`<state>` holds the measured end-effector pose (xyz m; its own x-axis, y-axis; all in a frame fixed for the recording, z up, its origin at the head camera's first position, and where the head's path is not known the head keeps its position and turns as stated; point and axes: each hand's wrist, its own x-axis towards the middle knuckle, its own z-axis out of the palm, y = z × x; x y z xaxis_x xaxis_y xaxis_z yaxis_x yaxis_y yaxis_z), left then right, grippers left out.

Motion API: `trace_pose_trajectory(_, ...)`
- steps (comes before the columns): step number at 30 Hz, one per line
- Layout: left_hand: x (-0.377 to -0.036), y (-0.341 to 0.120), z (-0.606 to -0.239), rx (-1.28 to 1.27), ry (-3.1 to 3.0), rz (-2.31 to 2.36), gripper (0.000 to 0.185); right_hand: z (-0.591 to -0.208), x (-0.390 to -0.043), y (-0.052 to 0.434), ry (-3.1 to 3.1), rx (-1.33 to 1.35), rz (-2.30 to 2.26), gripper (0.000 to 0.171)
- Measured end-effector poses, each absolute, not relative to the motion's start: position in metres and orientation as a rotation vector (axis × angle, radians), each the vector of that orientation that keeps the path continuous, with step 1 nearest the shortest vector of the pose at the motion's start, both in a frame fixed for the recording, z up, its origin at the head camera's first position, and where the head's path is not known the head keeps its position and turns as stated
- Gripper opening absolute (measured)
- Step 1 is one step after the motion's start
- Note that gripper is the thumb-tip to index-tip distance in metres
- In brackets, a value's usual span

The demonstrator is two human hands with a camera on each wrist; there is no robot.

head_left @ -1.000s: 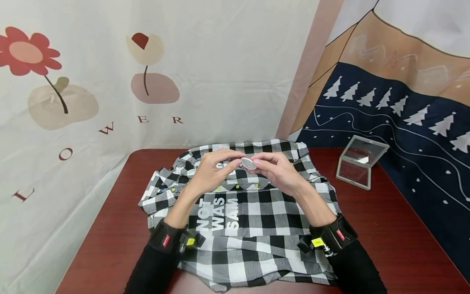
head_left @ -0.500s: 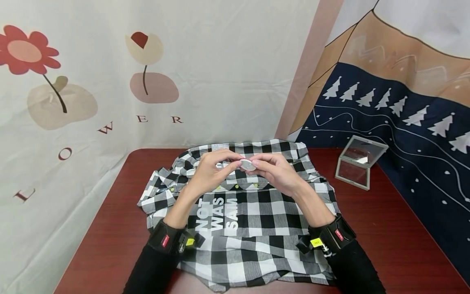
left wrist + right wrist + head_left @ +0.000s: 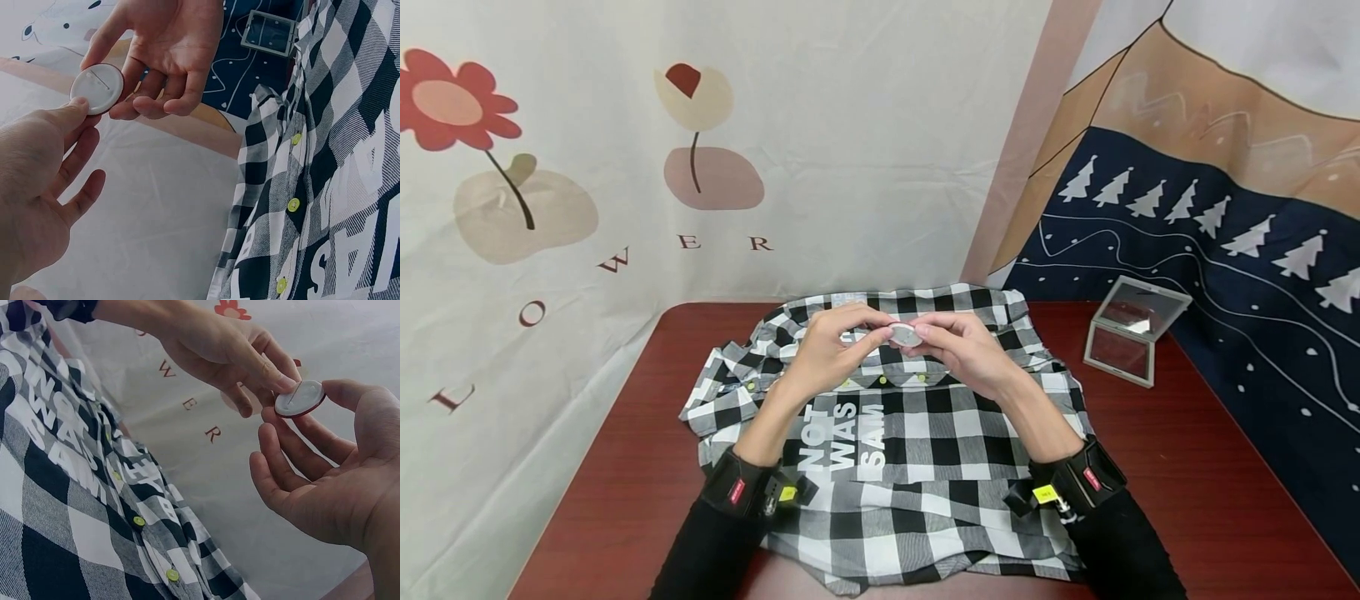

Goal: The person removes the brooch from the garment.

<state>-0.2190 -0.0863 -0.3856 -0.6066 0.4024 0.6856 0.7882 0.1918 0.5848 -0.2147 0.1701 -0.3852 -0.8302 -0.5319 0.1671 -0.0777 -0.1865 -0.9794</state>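
Note:
Between both hands is a round pin-back button badge (image 3: 906,335), its white back and thin metal pin turned toward the wrist cameras, with a red edge. My left hand (image 3: 838,346) pinches its left side between thumb and fingers. From the other side my right hand (image 3: 966,350) pinches the opposite edge, the thumb at the rim in the right wrist view. The pin (image 3: 100,80) lies across the badge's back. Below the hands a black-and-white checked shirt (image 3: 940,425) is spread on the table, with white printed letters and yellow-green buttons (image 3: 139,521).
A small hinged case with clear panels (image 3: 1123,329) stands opened at the right on the dark red table (image 3: 1210,467). Behind the table hang a pale curtain with flower prints (image 3: 865,167) and a navy cloth with white trees (image 3: 1187,242).
The badge has tilted slightly, so its face shows a little differently. Both hands keep their grip in nearly the same place, and the shirt lies as before.

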Motion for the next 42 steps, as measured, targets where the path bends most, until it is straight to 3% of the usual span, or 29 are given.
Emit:
trace_pose_trajectory(10,-0.214,-0.086,-0.382,-0.994,-2.135,-1.476,0.013,-0.391,-0.215,0.167,2.053,-0.853,-2.187,0.044)
trace_pose_trajectory(17,-0.213,-0.086,-0.381,-0.865,-2.198,-1.542,0.016,-0.391,-0.209,0.164,2.404,-0.985,-2.174,0.029)
trace_pose_trajectory(27,-0.207,-0.083,-0.377,-0.761,-2.219,-1.635,0.017,-0.388,-0.204,0.160,2.404,-1.110,-2.189,0.043)
trace_pose_trajectory(42,-0.203,-0.078,-0.374,-0.718,-2.244,-1.639,0.017,-0.389,-0.204,0.156,2.417,-1.105,-2.176,0.038)
